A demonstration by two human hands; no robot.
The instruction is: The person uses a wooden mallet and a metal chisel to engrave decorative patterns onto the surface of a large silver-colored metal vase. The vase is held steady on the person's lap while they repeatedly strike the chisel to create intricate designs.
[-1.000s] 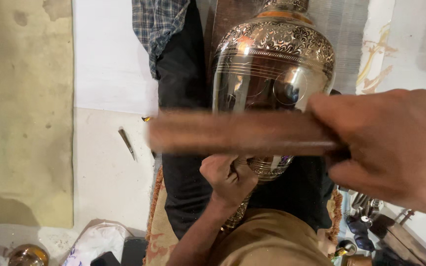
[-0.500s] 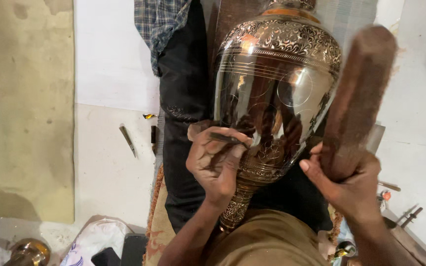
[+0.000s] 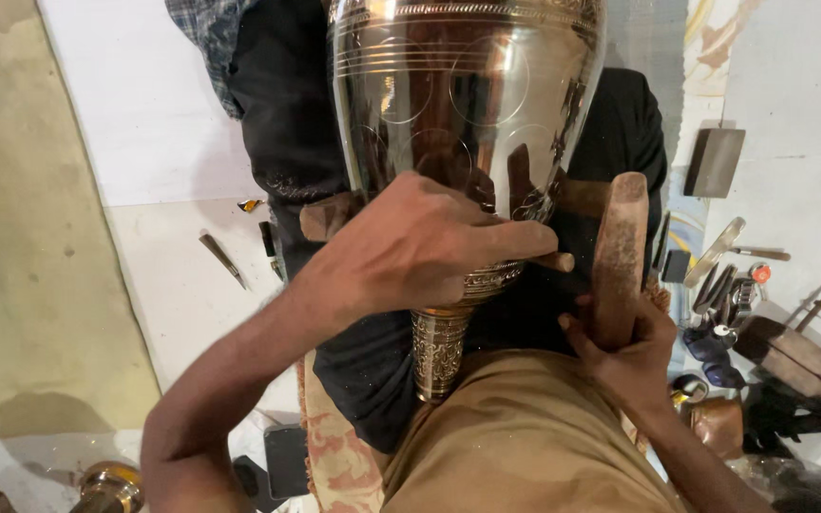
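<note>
Nearest the camera, the right hand (image 3: pixel 631 353) gripped the lower end of a wooden mallet (image 3: pixel 618 255), fingers wrapped around it, the mallet standing nearly upright just right of the vase (image 3: pixel 463 142). The left hand (image 3: pixel 420 249) lay across the vase's lower body with fingers closed on a small punch (image 3: pixel 555 260), whose tip pointed toward the mallet. The engraved metal vase rested on the person's dark-trousered lap, foot toward the camera, while small tools (image 3: pixel 729 294) lay scattered on the floor (image 3: pixel 144 152) at the far right.

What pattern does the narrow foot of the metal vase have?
Fine engraved floral scrollwork on golden brass, foot of the vase; head view.
</note>
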